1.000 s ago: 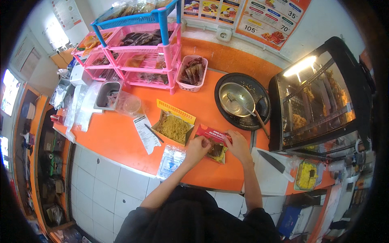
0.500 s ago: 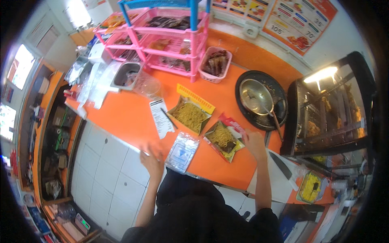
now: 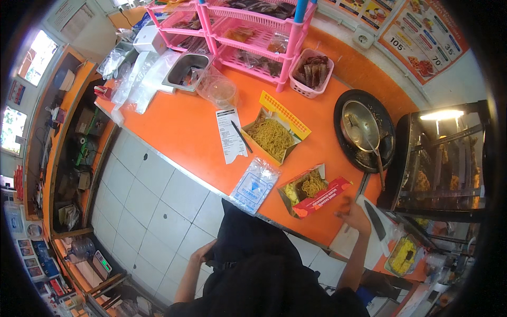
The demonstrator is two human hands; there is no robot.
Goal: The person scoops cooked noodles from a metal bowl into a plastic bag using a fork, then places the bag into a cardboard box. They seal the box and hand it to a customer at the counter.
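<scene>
Observed right hand (image 3: 356, 216) loosely spread, apparently empty, just beside open red cardboard box (image 3: 324, 198) of yellow noodles (image 3: 313, 184) on orange counter (image 3: 182, 145); left hand (image 3: 203, 251) at black clothing (image 3: 245, 272), cannot tell its grip. Steady box by outer walls, level.

Just beside the right fingers (image 3: 342, 215), the red box (image 3: 323, 199) is smooth card with a soft sheen; the yellow box (image 3: 285, 115), farther left, looks like similar card. Right of those fingers lies a knife (image 3: 374, 217) of dark, dull metal on a smooth, plastic-looking board (image 3: 344, 239). Beyond them, the pan (image 3: 360, 138) is shiny metal, its handle (image 3: 380, 171) wood-like. Near the left fingers (image 3: 210, 245), the clothes (image 3: 237, 235) are matt cloth; ahead, the packet (image 3: 256, 186) is glossy, crinkled plastic and the counter (image 3: 185, 132) smooth, faintly glossy
</scene>
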